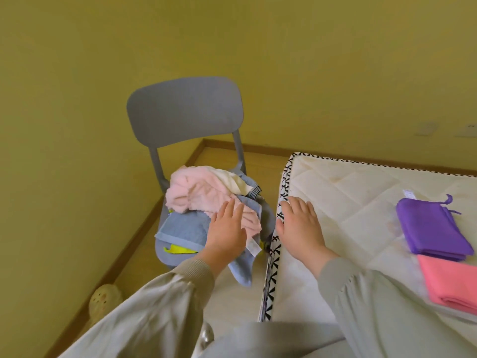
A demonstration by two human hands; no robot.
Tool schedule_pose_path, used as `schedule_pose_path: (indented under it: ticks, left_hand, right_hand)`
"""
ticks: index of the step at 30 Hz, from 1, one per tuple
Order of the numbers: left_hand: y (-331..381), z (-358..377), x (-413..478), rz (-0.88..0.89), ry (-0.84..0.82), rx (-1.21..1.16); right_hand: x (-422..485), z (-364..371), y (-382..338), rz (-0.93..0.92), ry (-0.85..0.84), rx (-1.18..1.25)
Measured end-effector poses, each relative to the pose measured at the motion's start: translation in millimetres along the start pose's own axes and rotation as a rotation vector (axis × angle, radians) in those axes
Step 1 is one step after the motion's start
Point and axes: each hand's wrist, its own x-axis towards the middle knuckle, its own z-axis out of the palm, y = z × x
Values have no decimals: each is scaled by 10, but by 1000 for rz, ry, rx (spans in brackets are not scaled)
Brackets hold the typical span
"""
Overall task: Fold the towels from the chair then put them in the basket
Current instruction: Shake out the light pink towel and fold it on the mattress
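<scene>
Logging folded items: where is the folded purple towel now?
Head view, far right: the folded purple towel lies on the white quilted mattress, just beyond the folded pink towel.

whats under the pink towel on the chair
A blue towel lies beneath the pink towel, with a yellow cloth peeking out lower down on the chair. Whatever else the pile covers cannot be seen.

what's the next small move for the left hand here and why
Probably curl the left hand round the pink towel, topmost on the chair, and carry it to the mattress. That hand is open over it, holding nothing, and a purple towel already lies folded on the mattress.
</scene>
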Motion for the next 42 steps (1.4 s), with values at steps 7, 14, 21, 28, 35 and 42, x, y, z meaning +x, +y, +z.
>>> schedule_pose_path:
  ticks: [7,14,21,28,35,42]
  left_hand:
    - [-718,-80,265,-66,36,52]
    - [-1029,75,510,-31,64,119]
    - [-1097,150,599,66,54,226]
    - [-1063,-19,645,134,253,243]
    - [-680,-535,524,81,475,-113]
    - [-181,-1416,332,-104,604,-624]
  right_hand:
    - [540,238,-560,-88,-19,22]
    - [782,564,-907,-43,-148,209]
    - [915,786,-912,145,-241,329]
    - [973,626,-932,143,-250,421]
    - [957,-3,-1011,266,-37,752]
    - [1044,-1050,-1131,229,116,972]
